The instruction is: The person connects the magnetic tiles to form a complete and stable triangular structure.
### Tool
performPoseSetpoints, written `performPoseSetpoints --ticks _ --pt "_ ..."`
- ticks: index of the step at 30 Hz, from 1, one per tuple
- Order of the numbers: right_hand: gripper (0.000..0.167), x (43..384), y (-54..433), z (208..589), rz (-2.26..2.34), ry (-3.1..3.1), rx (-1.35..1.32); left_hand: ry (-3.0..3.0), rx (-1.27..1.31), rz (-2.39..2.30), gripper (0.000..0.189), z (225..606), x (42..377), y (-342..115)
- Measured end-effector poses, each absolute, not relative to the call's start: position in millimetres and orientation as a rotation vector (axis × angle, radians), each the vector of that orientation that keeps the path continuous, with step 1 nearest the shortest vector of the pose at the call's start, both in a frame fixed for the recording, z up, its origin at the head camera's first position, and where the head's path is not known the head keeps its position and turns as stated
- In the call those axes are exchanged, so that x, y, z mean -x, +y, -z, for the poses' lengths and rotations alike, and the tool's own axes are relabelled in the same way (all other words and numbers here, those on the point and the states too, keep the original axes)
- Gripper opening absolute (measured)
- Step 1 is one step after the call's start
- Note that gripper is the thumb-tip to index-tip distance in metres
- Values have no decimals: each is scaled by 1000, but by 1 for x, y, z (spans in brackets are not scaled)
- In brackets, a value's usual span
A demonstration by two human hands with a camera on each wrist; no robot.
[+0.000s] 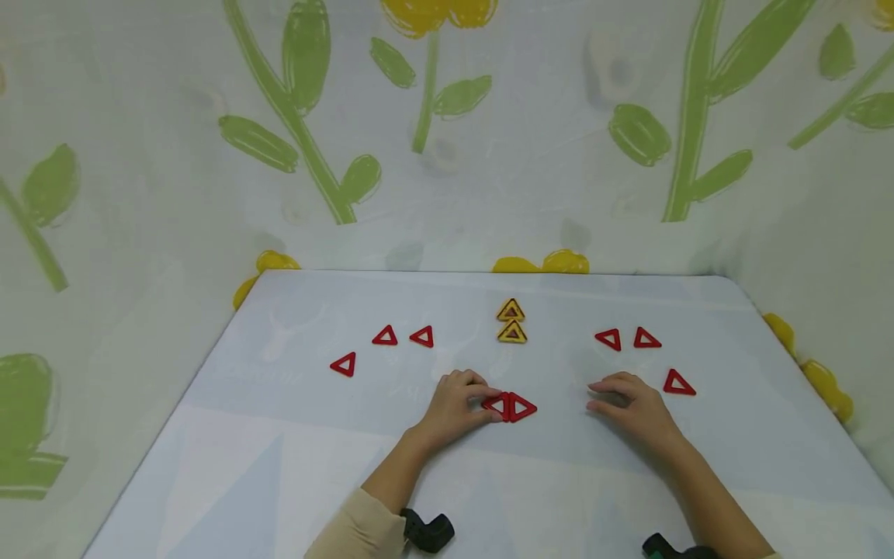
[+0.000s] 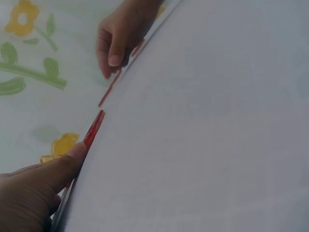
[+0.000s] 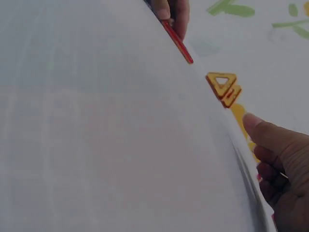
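Two red hollow triangles lie base to base on the table in front of me, forming a diamond. My left hand pinches the left triangle between thumb and fingers. The right triangle sits right against it, pointing right. In the left wrist view, the left hand's thumb lies along a red triangle seen edge-on. To the right of the pair my right hand hovers with thumb and fingers apart, holding nothing. The right wrist view shows that hand with fingers loosely bent.
Two yellow triangles stand stacked point to base farther back. Three red triangles lie at left, one with its side here. Another three lie at right, the nearest red triangle beside my right hand. Flower-patterned cloth surrounds the table.
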State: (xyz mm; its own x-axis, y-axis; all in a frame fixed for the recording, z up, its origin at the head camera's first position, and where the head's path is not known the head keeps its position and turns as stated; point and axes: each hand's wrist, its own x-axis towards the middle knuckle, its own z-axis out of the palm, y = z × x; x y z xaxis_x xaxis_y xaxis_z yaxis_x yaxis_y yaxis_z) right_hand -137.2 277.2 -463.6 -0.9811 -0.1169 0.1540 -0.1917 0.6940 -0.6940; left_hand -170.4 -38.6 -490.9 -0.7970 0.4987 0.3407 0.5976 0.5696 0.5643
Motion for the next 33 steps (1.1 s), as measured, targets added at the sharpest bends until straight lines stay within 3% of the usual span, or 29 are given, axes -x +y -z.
performPoseSetpoints --ticks 14,33 --pt "31 123 323 458 -986 -2722 -20 -2645 933 1019 34 487 168 -38" --pt "53 131 363 469 -830 -2832 111 -2703 980 1030 32 487 168 -38"
